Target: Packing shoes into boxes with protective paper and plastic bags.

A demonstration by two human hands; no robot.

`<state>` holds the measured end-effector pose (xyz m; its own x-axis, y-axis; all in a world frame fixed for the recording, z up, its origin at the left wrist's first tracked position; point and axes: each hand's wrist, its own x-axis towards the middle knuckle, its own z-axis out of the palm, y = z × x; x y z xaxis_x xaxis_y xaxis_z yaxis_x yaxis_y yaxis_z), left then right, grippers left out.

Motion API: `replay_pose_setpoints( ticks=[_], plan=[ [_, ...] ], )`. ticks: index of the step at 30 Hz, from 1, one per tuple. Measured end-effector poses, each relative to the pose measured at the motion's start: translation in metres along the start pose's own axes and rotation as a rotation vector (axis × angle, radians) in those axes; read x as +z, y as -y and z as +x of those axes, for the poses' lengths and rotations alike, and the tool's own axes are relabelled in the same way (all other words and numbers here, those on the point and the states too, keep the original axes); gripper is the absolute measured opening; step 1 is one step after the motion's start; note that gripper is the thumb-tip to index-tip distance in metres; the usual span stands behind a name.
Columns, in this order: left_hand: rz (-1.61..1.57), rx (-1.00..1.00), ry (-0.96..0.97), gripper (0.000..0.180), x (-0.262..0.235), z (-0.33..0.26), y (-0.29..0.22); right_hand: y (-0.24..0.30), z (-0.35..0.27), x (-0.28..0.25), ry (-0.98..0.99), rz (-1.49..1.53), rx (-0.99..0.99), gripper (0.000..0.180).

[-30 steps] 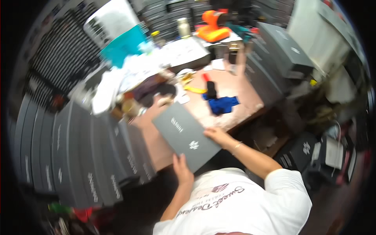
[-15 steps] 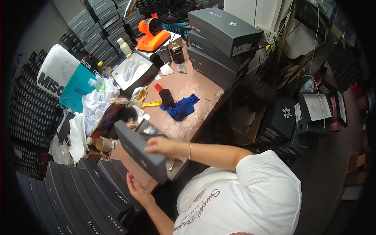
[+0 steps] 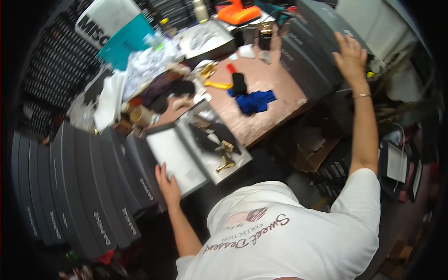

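Observation:
An open shoe box (image 3: 240, 163) lies at the near edge of the table, its white-lined lid (image 3: 175, 156) laid back on the left. Inside are dark shoes (image 3: 210, 140) with gold trim and a gold heel, partly in white paper. My left hand (image 3: 168, 186) is at the lid's near left corner, fingers stretched out; whether it presses on the lid I cannot tell. Far to the right, my right hand (image 3: 351, 60) reaches with spread fingers over the stack of dark grey shoe boxes (image 3: 310, 60). It appears to touch the top box and grips nothing.
Several dark boxes (image 3: 88, 186) stand in a row at left. A heap of white paper (image 3: 149, 60), a blue cloth (image 3: 253, 101), a black-and-red brush-like item (image 3: 239, 84), a dark jar (image 3: 265, 37) and an orange device (image 3: 238, 14) occupy the table. A cardboard carton (image 3: 310, 151) sits below its right edge.
The box lid has swung open to the left, showing the shoes. My right hand has left the lid and moved far right to the stacked boxes. The view has shifted.

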<state>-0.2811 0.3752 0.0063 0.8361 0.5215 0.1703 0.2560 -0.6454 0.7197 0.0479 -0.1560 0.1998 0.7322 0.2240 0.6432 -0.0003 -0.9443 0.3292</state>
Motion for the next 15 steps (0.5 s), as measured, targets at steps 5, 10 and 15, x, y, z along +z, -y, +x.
replay_pose_setpoints(
  ticks=[5,10,15],
  plan=[
    [0.179,-0.001,-0.051,0.041,0.005,0.003,0.012,-0.048,0.0,0.026,0.065,0.025,0.085,0.062],
    [0.44,0.053,-0.006,0.044,0.016,-0.003,0.019,0.127,-0.036,-0.044,-0.036,0.76,-0.272,0.04],
    [0.48,0.222,-0.026,0.048,0.035,-0.004,0.033,0.292,-0.147,-0.06,0.745,1.206,-0.522,0.052]
  ],
)
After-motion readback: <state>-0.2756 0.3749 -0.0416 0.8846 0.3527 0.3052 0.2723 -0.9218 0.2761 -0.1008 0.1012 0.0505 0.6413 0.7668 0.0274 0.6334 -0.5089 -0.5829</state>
